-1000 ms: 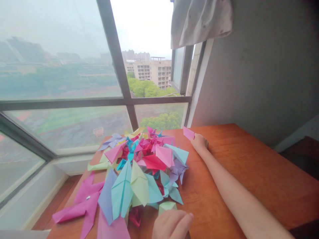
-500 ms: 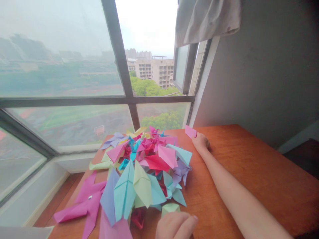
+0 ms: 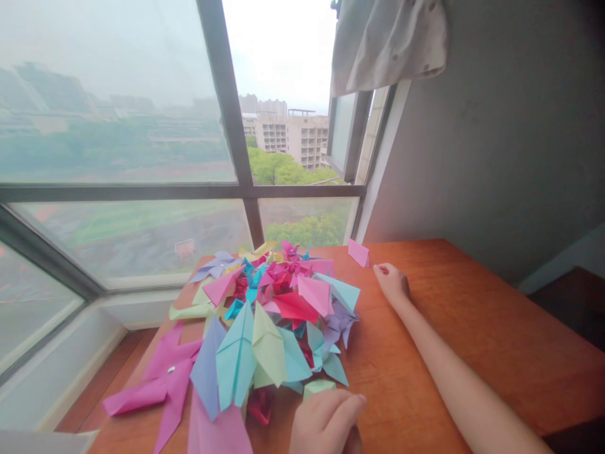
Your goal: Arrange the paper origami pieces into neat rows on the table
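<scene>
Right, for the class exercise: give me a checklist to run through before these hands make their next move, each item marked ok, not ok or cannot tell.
1. Right hand apart from the folded pink paper: ok, a gap shows.
2. Folded pink paper on the table: ok, near the far edge.
3. Left hand off the green paper: cannot tell, they overlap in view.
4. Pinwheel apart from both hands: ok.
5. Window shut: not ok, one pane stands open.

Folded pink piece (image 3: 358, 253) and pinwheel (image 3: 174, 381): matt paper, as I see remotely; tabletop (image 3: 390, 372): smooth wood; curtain (image 3: 387, 47): wrinkled cloth; pane (image 3: 113, 82): glass.
</scene>
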Demonstrator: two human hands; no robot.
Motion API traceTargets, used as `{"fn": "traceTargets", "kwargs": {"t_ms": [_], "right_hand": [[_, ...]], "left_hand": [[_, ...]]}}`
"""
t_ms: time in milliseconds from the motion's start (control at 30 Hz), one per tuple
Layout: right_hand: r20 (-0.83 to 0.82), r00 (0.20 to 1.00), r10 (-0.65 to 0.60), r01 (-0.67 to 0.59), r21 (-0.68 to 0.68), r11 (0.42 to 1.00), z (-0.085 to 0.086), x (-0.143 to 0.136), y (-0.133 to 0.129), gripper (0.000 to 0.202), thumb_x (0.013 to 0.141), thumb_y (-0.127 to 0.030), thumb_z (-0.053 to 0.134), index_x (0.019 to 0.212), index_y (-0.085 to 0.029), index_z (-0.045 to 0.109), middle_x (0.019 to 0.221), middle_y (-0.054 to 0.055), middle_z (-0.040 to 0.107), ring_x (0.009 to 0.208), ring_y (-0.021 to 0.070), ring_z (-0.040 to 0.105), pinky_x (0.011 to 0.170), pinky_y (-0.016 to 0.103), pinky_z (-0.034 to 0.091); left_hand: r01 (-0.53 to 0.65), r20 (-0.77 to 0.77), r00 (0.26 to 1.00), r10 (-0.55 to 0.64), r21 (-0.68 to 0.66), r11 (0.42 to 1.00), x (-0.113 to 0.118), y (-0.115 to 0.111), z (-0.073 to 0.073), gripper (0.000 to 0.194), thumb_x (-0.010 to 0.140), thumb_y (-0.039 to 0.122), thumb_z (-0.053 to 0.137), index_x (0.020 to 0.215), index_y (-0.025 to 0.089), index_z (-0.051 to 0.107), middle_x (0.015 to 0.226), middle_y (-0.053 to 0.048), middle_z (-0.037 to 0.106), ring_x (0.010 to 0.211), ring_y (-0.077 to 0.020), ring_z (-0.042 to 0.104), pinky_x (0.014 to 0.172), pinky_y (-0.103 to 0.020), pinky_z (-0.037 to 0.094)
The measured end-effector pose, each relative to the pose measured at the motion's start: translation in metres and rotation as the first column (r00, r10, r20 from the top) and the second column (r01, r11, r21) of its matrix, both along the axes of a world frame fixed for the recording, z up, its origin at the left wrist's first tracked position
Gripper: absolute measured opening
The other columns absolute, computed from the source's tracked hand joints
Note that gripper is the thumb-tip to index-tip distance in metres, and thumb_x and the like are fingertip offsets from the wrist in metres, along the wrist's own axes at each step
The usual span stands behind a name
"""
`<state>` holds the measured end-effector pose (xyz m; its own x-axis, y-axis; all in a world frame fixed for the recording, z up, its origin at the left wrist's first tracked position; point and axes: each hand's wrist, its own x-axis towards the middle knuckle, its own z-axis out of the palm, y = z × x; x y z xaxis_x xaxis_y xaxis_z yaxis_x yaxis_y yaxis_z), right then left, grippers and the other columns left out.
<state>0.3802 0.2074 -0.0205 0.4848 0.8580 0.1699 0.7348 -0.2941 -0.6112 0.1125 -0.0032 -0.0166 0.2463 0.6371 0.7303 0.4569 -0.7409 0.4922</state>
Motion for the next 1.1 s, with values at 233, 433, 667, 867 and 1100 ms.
{"fn": "traceTargets", "kwargs": {"t_ms": [233, 433, 667, 867, 1100], "right_hand": [[-0.089, 0.989, 0.120, -0.109, 0.120, 0.987, 0.005, -0.018, -0.045, 0.035, 0.086, -0.045, 0.048, 0.094, -0.018, 0.070, 0.095, 0.008, 0.074, 0.087, 0.0215, 0.067, 0.077, 0.030, 0.049], [-0.134, 0.922, 0.362, -0.294, 0.365, 0.883, 0.052, -0.068, -0.069, 0.036, 0.087, -0.046, 0.050, 0.093, -0.017, 0.070, 0.090, 0.008, 0.073, 0.080, 0.0205, 0.065, 0.073, 0.029, 0.048], [0.019, 0.882, 0.470, -0.461, 0.230, 0.857, 0.089, -0.123, -0.078, 0.029, 0.088, -0.041, 0.054, 0.103, -0.022, 0.069, 0.091, 0.002, 0.072, 0.073, 0.0167, 0.062, 0.070, 0.027, 0.045], [0.154, 0.892, 0.425, -0.434, 0.026, 0.901, 0.090, -0.147, -0.080, 0.039, 0.085, -0.036, 0.058, 0.122, -0.026, 0.063, 0.112, 0.005, 0.071, 0.096, 0.0235, 0.065, 0.078, 0.031, 0.046], [0.049, 0.889, 0.456, -0.459, 0.090, 0.884, 0.085, -0.138, -0.077, 0.041, 0.079, -0.021, 0.058, 0.119, -0.025, 0.065, 0.095, 0.002, 0.073, 0.076, 0.0176, 0.065, 0.072, 0.027, 0.046]], "left_hand": [[0.072, -0.096, 0.993, -0.071, 0.005, 0.997, -0.005, 0.006, 0.000, 0.037, 0.078, 0.004, 0.046, 0.109, 0.021, 0.059, 0.080, -0.006, 0.071, 0.070, -0.0178, 0.068, 0.062, -0.026, 0.052], [0.030, -0.187, 0.982, -0.030, -0.003, 1.000, -0.002, 0.007, 0.005, 0.036, 0.078, 0.005, 0.045, 0.108, 0.018, 0.059, 0.083, -0.007, 0.070, 0.072, -0.0208, 0.066, 0.064, -0.031, 0.052], [0.055, -0.218, 0.975, -0.036, 0.082, 0.995, 0.002, 0.007, 0.019, 0.031, 0.076, 0.006, 0.044, 0.099, 0.017, 0.060, 0.079, -0.007, 0.069, 0.070, -0.0216, 0.063, 0.063, -0.033, 0.053], [0.149, -0.184, 0.973, -0.140, 0.038, 0.988, 0.000, 0.005, 0.019, 0.030, 0.076, 0.004, 0.043, 0.098, 0.017, 0.058, 0.078, -0.007, 0.067, 0.068, -0.0202, 0.060, 0.060, -0.031, 0.051], [0.176, -0.121, 0.977, -0.176, -0.011, 0.984, -0.004, 0.006, 0.021, 0.034, 0.079, 0.002, 0.042, 0.106, 0.018, 0.056, 0.082, -0.008, 0.068, 0.072, -0.0205, 0.061, 0.062, -0.030, 0.051]]}}
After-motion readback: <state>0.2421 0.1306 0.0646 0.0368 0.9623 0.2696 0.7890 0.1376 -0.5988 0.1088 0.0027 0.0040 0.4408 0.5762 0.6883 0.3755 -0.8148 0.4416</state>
